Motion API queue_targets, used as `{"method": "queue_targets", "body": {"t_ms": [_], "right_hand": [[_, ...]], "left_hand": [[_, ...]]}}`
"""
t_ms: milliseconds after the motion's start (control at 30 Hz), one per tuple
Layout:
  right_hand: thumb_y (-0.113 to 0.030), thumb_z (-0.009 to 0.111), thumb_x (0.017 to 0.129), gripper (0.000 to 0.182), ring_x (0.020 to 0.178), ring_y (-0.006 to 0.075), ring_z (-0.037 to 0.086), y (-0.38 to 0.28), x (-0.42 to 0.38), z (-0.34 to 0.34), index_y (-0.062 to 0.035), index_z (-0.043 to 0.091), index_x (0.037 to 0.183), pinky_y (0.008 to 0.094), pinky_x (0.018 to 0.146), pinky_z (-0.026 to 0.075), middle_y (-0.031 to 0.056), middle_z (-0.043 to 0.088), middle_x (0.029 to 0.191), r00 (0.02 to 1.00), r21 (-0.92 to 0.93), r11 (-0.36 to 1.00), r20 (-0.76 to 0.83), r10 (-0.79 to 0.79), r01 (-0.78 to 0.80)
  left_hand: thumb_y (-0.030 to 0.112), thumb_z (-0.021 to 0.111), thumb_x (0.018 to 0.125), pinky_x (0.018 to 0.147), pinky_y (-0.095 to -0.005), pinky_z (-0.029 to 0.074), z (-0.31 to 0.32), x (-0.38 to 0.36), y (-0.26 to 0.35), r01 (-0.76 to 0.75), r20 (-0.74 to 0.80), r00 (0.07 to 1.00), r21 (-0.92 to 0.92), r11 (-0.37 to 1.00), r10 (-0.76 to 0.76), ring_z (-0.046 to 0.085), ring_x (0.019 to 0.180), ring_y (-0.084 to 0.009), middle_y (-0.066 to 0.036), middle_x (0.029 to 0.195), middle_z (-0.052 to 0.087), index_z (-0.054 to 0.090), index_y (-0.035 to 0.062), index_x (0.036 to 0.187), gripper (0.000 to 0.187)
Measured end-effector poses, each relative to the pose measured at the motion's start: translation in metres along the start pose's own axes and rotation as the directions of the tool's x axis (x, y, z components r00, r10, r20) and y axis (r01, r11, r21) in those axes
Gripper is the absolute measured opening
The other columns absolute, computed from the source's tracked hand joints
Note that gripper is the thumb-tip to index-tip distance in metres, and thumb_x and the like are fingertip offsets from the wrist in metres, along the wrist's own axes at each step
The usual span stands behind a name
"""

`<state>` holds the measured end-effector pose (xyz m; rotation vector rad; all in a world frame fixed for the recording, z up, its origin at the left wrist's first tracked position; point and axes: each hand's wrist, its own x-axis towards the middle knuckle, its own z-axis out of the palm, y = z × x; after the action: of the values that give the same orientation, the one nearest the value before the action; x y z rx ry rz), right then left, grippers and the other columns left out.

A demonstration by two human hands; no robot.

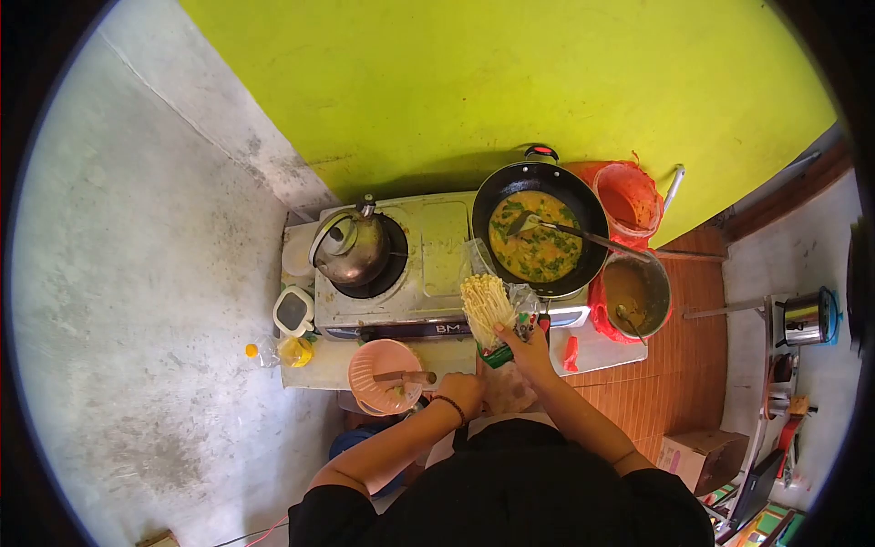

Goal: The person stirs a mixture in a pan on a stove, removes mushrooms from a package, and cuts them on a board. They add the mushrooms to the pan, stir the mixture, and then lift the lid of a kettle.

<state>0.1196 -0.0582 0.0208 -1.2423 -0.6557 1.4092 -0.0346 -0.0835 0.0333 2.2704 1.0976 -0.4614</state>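
Observation:
My right hand (524, 350) is closed on an opened plastic pack of enoki mushrooms (488, 308), held at the front edge of the stove below the wok. The pale stems stick up out of the torn wrapper. My left hand (462, 394) is curled in front of my body, and its fingers hide whatever they hold. Just left of it is a pink plastic colander (369, 365), with a wooden-handled knife (406, 376) lying across it. Behind the mushrooms, the black wok (483, 196) contains yellowish soup (538, 251) with green leaves, and a spatula (602, 240) rests in it.
A metal kettle (354, 251) sits on the left burner of the gas stove (437, 237). Right of the wok are a red-lined bucket (629, 196) and a metal pot (661, 301) with a spoon. A bottle of yellow oil (294, 352) stands at the counter's left end.

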Motion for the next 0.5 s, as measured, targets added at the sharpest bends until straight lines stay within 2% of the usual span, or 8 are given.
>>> {"method": "queue_targets", "body": {"t_ms": [133,233,333,433,500], "right_hand": [[-0.009,0.064,0.087,0.030,0.091,0.0142,0.062,0.006,0.004,-0.008,0.0032,0.056,0.113,0.0286,0.078,0.052,0.0093,0.064,0.105,1.000,-0.009,1.000,0.016,-0.007,0.007],[-0.010,0.065,0.087,0.031,0.090,0.0141,0.062,0.009,0.005,-0.009,0.0028,0.056,0.113,0.0291,0.078,0.052,0.0094,0.063,0.105,1.000,-0.013,1.000,0.002,0.009,-0.009],[-0.011,0.065,0.087,0.031,0.089,0.0138,0.062,0.009,0.006,-0.007,0.0030,0.056,0.113,0.0288,0.078,0.052,0.0094,0.064,0.104,0.999,-0.062,0.998,0.032,0.014,-0.012],[-0.011,0.065,0.087,0.031,0.089,0.0133,0.062,-0.001,0.001,0.002,0.0026,0.056,0.113,0.0284,0.078,0.051,0.0086,0.064,0.104,0.994,0.031,0.996,0.079,0.077,-0.079],[-0.011,0.065,0.086,0.030,0.089,0.0130,0.062,-0.002,-0.001,0.006,0.0022,0.057,0.112,0.0283,0.079,0.050,0.0081,0.064,0.103,0.996,0.002,0.998,0.060,0.061,-0.061]], "left_hand": [[0.025,0.064,0.077,0.060,-0.0420,0.053,-0.003,-0.006,0.003,0.041,0.033,0.999,-0.004,0.999,-0.041,0.066,0.069,-0.0344,-0.020,0.077,0.067,0.029,-0.0141,0.132,0.077],[0.025,0.065,0.076,0.061,-0.0426,0.053,0.002,-0.008,0.000,0.046,0.039,0.998,0.008,0.999,-0.046,0.066,0.069,-0.0346,-0.020,0.077,0.067,0.039,-0.0126,0.128,0.068],[0.023,0.065,0.075,0.064,-0.0422,0.053,-0.007,-0.019,0.003,0.105,-0.017,0.994,-0.002,0.995,-0.105,0.066,0.070,-0.0343,-0.020,0.079,0.067,0.059,-0.0071,0.106,0.044],[0.022,0.065,0.073,0.064,-0.0413,0.053,-0.015,-0.031,0.003,0.115,-0.002,0.993,-0.025,0.993,-0.115,0.067,0.073,-0.0333,-0.021,0.079,0.067,0.066,-0.0024,0.086,0.028],[0.023,0.065,0.072,0.064,-0.0408,0.053,-0.020,-0.038,0.004,0.174,0.006,0.985,-0.005,0.985,-0.174,0.067,0.075,-0.0324,-0.020,0.079,0.067,0.067,-0.0006,0.084,0.026]]}}
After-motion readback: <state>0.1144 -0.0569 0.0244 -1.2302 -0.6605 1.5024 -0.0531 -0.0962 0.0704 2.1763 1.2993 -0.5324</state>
